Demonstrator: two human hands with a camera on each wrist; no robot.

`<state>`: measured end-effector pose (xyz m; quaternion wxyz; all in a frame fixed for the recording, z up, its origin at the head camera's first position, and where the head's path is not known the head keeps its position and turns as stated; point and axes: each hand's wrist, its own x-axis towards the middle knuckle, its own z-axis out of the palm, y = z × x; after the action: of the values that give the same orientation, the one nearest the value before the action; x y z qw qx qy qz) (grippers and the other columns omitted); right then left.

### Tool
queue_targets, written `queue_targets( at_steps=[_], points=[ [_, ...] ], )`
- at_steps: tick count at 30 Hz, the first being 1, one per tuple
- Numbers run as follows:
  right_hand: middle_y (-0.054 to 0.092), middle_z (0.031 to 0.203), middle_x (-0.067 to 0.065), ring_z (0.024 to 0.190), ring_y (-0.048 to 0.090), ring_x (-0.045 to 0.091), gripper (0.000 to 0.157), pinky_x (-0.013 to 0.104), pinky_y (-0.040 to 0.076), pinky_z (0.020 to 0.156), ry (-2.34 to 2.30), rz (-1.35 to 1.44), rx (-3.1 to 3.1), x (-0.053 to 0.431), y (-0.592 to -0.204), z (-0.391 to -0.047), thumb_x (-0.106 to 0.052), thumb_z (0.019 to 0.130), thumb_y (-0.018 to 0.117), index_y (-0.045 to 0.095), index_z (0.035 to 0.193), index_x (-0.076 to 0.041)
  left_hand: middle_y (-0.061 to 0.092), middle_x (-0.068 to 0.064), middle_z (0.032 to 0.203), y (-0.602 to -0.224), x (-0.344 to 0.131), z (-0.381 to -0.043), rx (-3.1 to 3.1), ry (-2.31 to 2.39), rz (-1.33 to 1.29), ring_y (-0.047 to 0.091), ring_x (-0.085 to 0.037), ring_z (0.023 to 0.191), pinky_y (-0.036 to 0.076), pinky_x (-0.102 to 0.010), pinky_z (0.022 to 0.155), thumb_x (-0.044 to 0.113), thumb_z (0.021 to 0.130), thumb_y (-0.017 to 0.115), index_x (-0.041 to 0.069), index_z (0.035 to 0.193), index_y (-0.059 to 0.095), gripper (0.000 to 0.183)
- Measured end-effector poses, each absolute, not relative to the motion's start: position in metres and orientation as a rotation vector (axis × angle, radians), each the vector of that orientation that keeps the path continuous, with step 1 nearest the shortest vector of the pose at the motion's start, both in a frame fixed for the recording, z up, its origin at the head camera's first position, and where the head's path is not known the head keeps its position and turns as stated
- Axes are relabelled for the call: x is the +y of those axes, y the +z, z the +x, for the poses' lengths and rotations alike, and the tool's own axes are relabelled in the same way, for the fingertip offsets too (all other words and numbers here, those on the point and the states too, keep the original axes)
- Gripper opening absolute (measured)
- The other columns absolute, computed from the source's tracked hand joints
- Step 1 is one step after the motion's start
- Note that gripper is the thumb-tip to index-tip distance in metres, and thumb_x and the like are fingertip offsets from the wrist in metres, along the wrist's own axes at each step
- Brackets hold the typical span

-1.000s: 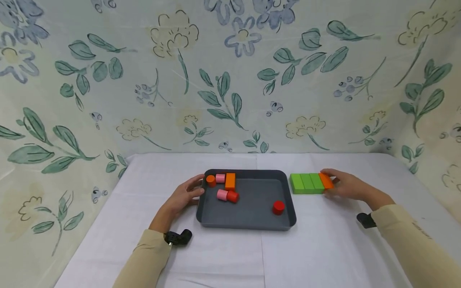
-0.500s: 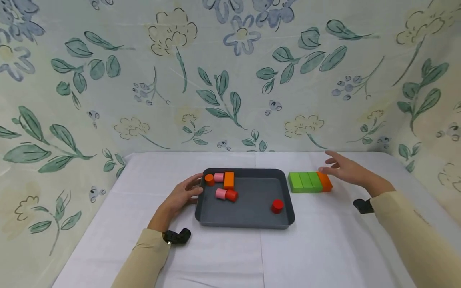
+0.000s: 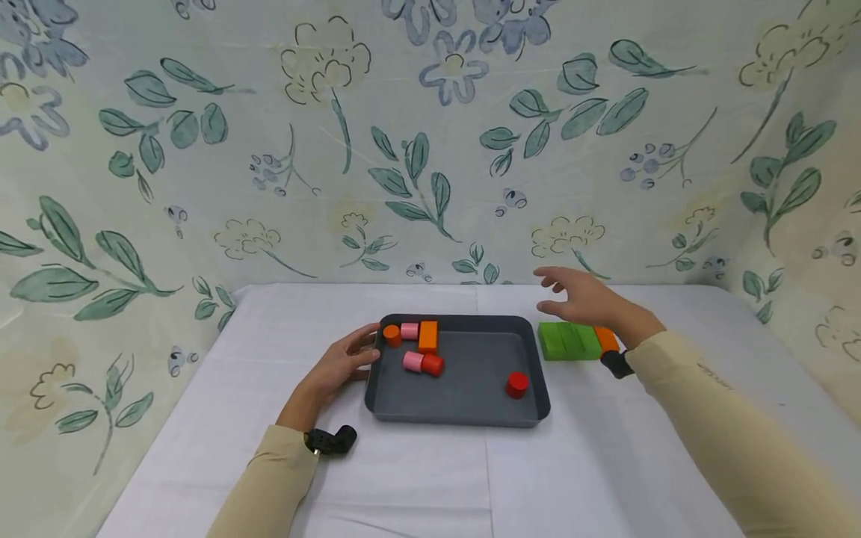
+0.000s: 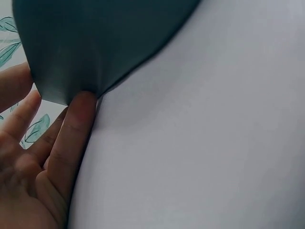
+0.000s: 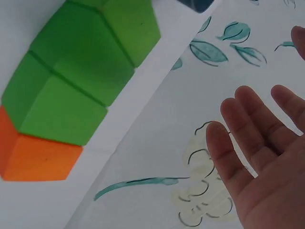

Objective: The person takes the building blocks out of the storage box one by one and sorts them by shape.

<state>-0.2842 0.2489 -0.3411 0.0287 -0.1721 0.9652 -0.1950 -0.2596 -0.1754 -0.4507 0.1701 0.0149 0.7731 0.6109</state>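
Observation:
In the head view my left hand rests against the left wall of a dark grey tray. The left wrist view shows its fairly straight fingers touching the tray's outer side. Raised above the table, my right hand has loosely spread fingers and holds nothing. Below it stands a row of green blocks with an orange block at the right end. Inside the tray are an orange cylinder, two pink cylinders, an orange block, a red cylinder and another red cylinder.
A white cloth covers the table. Behind it hangs a floral curtain. The block row stands close to the tray's right wall, and my right forearm reaches over the table's right side.
My right hand has let go of the orange block at the row's end, lifted, and moved left over the green blocks. My left hand stays at the tray.

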Motion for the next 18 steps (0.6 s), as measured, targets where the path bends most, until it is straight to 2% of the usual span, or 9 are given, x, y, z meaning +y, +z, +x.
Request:
queue_targets(
  at_steps=[8,18],
  points=[
    [0.06,0.136,0.019,0.121,0.058,0.036,0.049,0.055,0.051,0.1,-0.512,-0.744,2.957,0.203,-0.33,-0.287,-0.023,0.092,0.061,0.055,0.137,-0.004,0.031,-0.012,0.162,-0.448,-0.173,-0.257,2.207,1.741,0.047,0.041,-0.037,0.144,0.048,-0.051,0.107,0.022,0.096,0.063,0.028,0.152,0.039,0.062],
    [0.065,0.131,0.012,0.119,0.061,0.031,0.038,0.047,0.051,0.103,-0.525,-0.846,2.833,0.141,-0.328,-0.289,-0.017,0.094,0.06,0.062,0.131,-0.008,0.031,-0.012,0.162,-0.449,-0.172,-0.258,2.214,1.727,0.043,0.041,-0.037,0.143,0.048,-0.052,0.107,0.023,0.096,0.063,0.029,0.152,0.038,0.062]
  ],
)
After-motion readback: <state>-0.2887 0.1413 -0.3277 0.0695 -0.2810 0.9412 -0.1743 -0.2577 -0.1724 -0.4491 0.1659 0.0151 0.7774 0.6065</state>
